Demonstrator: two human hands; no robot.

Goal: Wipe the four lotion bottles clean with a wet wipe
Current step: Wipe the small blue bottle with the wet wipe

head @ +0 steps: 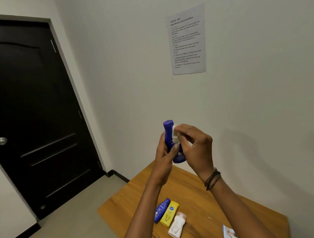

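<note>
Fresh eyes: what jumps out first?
Mid-frame, the left hand grips a raised blue bottle while the right hand presses a wet wipe against it. Below, a small blue bottle, a yellow bottle and a white bottle lie on the wooden table; a black door fills the left.

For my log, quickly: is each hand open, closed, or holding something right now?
Left hand: closed around the raised blue bottle.
Right hand: fingers pinching the white wipe against that bottle.
</note>
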